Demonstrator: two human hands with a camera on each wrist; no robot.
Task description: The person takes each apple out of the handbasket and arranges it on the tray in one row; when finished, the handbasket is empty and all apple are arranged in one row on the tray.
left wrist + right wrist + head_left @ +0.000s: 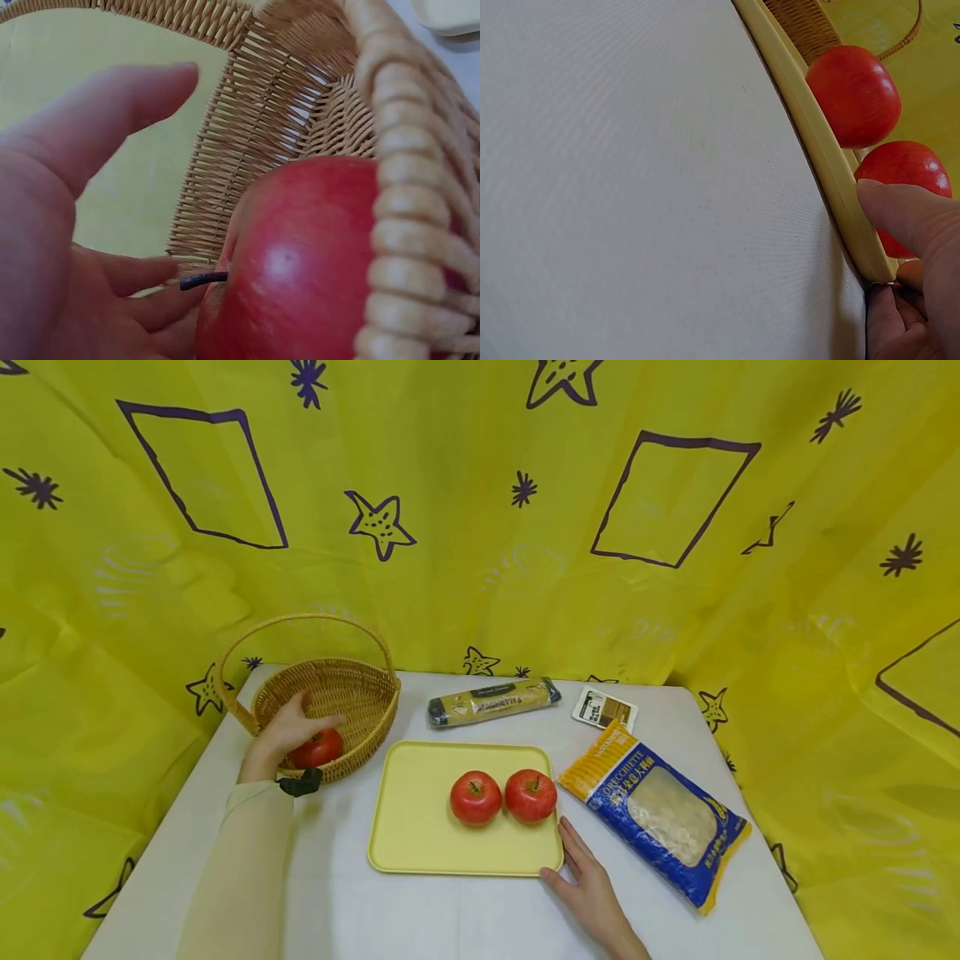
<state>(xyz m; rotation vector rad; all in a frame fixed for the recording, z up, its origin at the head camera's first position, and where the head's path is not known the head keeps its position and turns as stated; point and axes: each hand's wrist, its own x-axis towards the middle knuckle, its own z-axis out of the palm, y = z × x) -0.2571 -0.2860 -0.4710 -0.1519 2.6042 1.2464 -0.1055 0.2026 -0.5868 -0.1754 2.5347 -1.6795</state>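
My left hand point(291, 727) reaches into the wicker basket point(367, 702), thumb spread away from the other fingers. Beside it lies a red apple point(321, 748), low in the basket against the near rim. The left wrist view shows this apple point(300, 255) with its dark stem toward my fingers and the thumb well clear of it. My right hand point(588, 889) holds the near right corner of a pale yellow tray point(427, 847), thumb at the rim point(832, 169) and fingers round the corner. Two more red apples, one left point(476, 798) and one right point(531, 796), sit on the tray.
Behind the tray lies a spaghetti pack point(495, 702), with a small white package point(604, 708) to its right. A blue and yellow orecchiette bag point(660, 818) lies right of the tray. Yellow patterned cloth point(465, 585) surrounds the white table point(390, 918).
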